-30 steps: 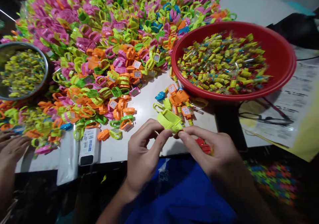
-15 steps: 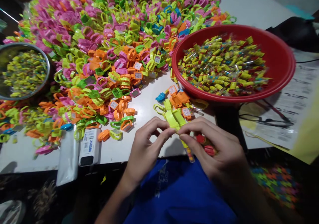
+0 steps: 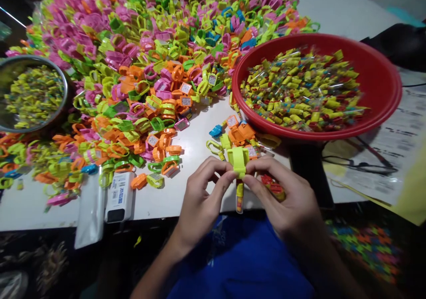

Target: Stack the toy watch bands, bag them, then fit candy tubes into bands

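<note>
Between both hands, a yellow-green plastic toy watch [image 3: 238,160] is pinched at its lower end. My left hand [image 3: 208,192] grips it from the left with thumb and forefinger, and my right hand [image 3: 282,192] does the same from the right. Below the fingertips a small clear tube of coloured candies [image 3: 239,197] with a yellow cap lies at the table edge; whether it is joined to the watch I cannot tell. Red-ended tubes [image 3: 273,186] lie partly hidden by my right hand. Just beyond the fingers are orange toy watches [image 3: 242,132] and a blue piece [image 3: 216,130].
A large heap of coloured toy watches [image 3: 133,72] covers the table's left and back. A red basin [image 3: 376,81] full of candy tubes stands right, a metal bowl [image 3: 63,108] of yellow pieces left. Glasses [image 3: 362,162] rest on papers; a white box [image 3: 120,194] lies near the front edge.
The toy watch has turned more upright between my fingers and moved slightly. My right hand has shifted a little left, and the candy tube below now points straight down.
</note>
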The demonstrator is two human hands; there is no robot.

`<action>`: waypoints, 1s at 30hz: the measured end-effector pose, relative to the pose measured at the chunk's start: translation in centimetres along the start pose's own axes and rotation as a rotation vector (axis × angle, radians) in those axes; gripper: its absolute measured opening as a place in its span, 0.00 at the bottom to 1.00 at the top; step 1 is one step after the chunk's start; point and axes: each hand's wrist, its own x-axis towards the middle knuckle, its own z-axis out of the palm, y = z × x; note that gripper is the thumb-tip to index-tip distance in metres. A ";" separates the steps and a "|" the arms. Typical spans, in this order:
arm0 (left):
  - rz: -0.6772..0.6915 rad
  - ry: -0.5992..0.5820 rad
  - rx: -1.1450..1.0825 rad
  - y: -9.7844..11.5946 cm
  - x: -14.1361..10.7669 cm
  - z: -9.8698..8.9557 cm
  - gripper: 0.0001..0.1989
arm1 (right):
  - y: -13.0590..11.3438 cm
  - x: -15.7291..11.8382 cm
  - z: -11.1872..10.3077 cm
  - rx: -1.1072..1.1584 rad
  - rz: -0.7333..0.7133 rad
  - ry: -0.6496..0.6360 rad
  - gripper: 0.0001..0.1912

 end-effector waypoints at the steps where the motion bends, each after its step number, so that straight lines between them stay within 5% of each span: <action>1: 0.002 0.006 0.000 0.0 -0.1 0.2 0.08 | 0.0 0.0 0.2 0.007 0.001 0.002 0.04; 6: 0.039 0.033 0.010 -0.7 0.0 1.1 0.09 | 1.1 0.2 0.6 0.023 -0.012 0.014 0.06; 10: 0.124 -0.040 0.060 -3.3 2.3 0.5 0.10 | 3.6 1.5 0.0 -0.063 0.010 -0.005 0.06; 12: 0.146 -0.027 0.252 -5.3 4.9 -0.6 0.13 | 5.0 2.6 -0.4 -0.217 0.008 -0.019 0.07; 14: 0.148 0.128 0.597 -7.4 7.9 -2.0 0.12 | 6.1 3.7 -0.5 -0.468 -0.017 -0.017 0.08; 16: 0.032 0.253 0.904 -9.3 10.7 -3.3 0.19 | 6.8 4.4 -0.3 -0.728 -0.034 -0.017 0.09; 19: -0.147 0.279 1.136 -11.4 13.0 -4.2 0.24 | 7.4 4.7 0.6 -0.901 -0.067 -0.030 0.12; 25: -0.078 0.158 1.261 -12.3 10.7 -2.8 0.17 | 9.5 2.8 2.0 -0.781 -0.200 0.017 0.16; 30: 0.025 0.108 1.146 -11.6 7.7 -2.0 0.17 | 10.6 0.9 1.8 -0.592 -0.226 0.142 0.17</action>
